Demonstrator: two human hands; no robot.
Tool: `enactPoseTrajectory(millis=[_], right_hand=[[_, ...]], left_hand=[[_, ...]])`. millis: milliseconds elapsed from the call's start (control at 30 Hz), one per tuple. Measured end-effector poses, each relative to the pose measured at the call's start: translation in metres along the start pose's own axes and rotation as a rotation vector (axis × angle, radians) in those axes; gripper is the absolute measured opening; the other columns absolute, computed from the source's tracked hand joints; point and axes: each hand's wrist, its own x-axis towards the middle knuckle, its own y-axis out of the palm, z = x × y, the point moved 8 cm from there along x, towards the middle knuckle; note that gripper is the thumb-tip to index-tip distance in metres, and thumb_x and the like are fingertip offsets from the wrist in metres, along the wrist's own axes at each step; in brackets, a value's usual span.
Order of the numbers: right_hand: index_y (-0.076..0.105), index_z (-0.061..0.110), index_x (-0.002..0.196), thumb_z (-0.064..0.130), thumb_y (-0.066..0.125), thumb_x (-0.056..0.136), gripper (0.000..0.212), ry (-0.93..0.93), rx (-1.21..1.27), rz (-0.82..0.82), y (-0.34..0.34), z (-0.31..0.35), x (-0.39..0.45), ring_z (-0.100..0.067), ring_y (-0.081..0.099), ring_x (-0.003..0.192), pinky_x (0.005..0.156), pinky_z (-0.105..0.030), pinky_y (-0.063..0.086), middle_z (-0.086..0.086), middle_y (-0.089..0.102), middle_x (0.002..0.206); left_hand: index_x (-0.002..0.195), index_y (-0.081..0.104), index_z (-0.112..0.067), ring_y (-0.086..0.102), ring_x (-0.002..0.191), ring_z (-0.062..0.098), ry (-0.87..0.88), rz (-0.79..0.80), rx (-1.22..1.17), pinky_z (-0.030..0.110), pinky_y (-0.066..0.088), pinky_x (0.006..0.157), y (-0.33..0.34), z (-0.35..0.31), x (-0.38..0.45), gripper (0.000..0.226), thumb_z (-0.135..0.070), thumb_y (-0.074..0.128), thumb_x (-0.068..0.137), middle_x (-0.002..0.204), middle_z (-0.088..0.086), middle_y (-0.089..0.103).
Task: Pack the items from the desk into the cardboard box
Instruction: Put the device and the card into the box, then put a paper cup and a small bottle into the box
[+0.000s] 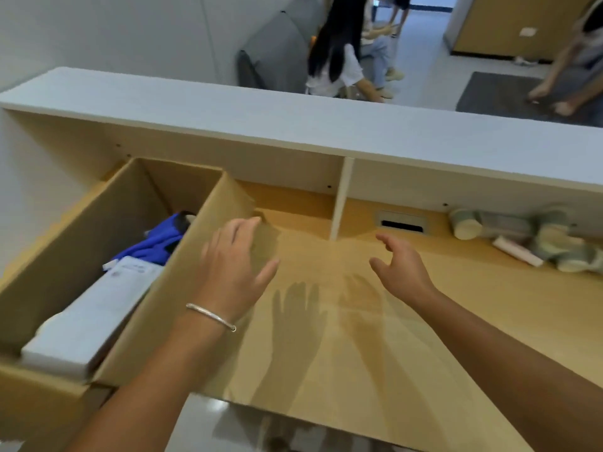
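An open cardboard box [81, 230] stands at the left of the wooden desk [424, 337]. Inside it lie a blue cloth [153, 243] and a white flat package [94, 318]. My left hand [235, 265], with a silver bracelet on the wrist, hovers over the box's right flap [182, 288] with fingers spread and nothing in it. My right hand [399, 265] is open above the middle of the desk, empty. At the far right of the desk lies a blurred pile of pale green and white items [528, 239], with a white tube [517, 251] among them.
A white shelf top [293, 125] runs across above the desk, with a white divider [341, 203] below it. A cable slot [403, 223] sits in the desk's back. Beyond the shelf, people sit and stand on a grey floor. The desk's front edge is near me.
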Motion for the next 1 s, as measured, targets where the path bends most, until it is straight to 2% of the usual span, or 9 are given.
enactPoseTrajectory(millis=[167,333,600,700,800,900,1000], right_hand=[[0.043,0.023,0.14,0.026,0.064,0.089,0.054,0.124,-0.025,-0.085,-0.073,-0.108,-0.004,-0.019,0.046,0.126,0.1,-0.032,0.038,-0.002,0.046,0.14],[0.044,0.022,0.138,0.027,0.067,0.087,0.056,0.214,-0.063,-0.136,-0.138,-0.205,-0.003,-0.021,0.046,0.125,0.099,-0.032,0.039,-0.004,0.044,0.141],[0.045,0.02,0.137,0.025,0.07,0.084,0.059,0.245,-0.132,-0.137,-0.19,-0.321,0.023,-0.025,0.049,0.121,0.096,-0.036,0.043,-0.007,0.044,0.141],[0.042,0.02,0.139,0.024,0.069,0.084,0.061,0.198,-0.175,-0.113,-0.187,-0.345,0.048,-0.024,0.044,0.127,0.1,-0.037,0.041,-0.005,0.041,0.143],[0.041,0.021,0.141,0.025,0.069,0.084,0.063,0.158,-0.203,-0.111,-0.179,-0.36,0.076,-0.026,0.043,0.127,0.1,-0.038,0.04,-0.005,0.043,0.14],[0.04,0.021,0.141,0.026,0.067,0.085,0.062,0.134,-0.267,-0.092,-0.165,-0.371,0.098,-0.029,0.046,0.122,0.097,-0.039,0.042,-0.007,0.042,0.14],[0.039,0.021,0.142,0.026,0.065,0.085,0.063,0.08,-0.38,-0.084,-0.154,-0.376,0.115,-0.029,0.047,0.12,0.091,-0.038,0.044,-0.008,0.043,0.139]], left_hand=[[0.135,0.045,-0.016,0.049,0.113,0.026,0.121,0.112,-0.028,0.042,0.043,0.095,0.082,-0.095,0.023,0.066,-0.041,0.068,0.079,0.125,0.005,0.052],[0.14,0.038,-0.018,0.047,0.118,0.024,0.209,0.206,-0.052,0.038,0.041,0.098,0.169,-0.186,0.041,0.071,-0.043,0.067,0.08,0.131,0.004,0.05],[0.145,0.03,-0.026,0.044,0.124,0.025,0.345,0.325,-0.043,0.039,0.043,0.098,0.307,-0.301,0.087,0.075,-0.046,0.065,0.081,0.138,0.005,0.042],[0.143,0.028,-0.032,0.044,0.123,0.032,0.367,0.371,0.014,0.044,0.044,0.097,0.361,-0.326,0.114,0.074,-0.047,0.065,0.081,0.141,0.009,0.038],[0.144,0.031,-0.031,0.028,0.136,0.033,0.396,0.404,0.04,0.045,0.037,0.106,0.411,-0.344,0.143,0.078,-0.045,0.069,0.078,0.151,0.011,0.025],[0.147,0.022,-0.037,0.012,0.144,0.028,0.297,0.458,0.018,0.038,0.026,0.111,0.455,-0.34,0.17,0.086,-0.05,0.068,0.076,0.158,0.007,0.01],[0.147,0.016,-0.039,0.014,0.143,0.029,0.226,0.501,0.056,0.042,0.029,0.109,0.483,-0.329,0.188,0.089,-0.048,0.069,0.076,0.159,0.006,0.007]])
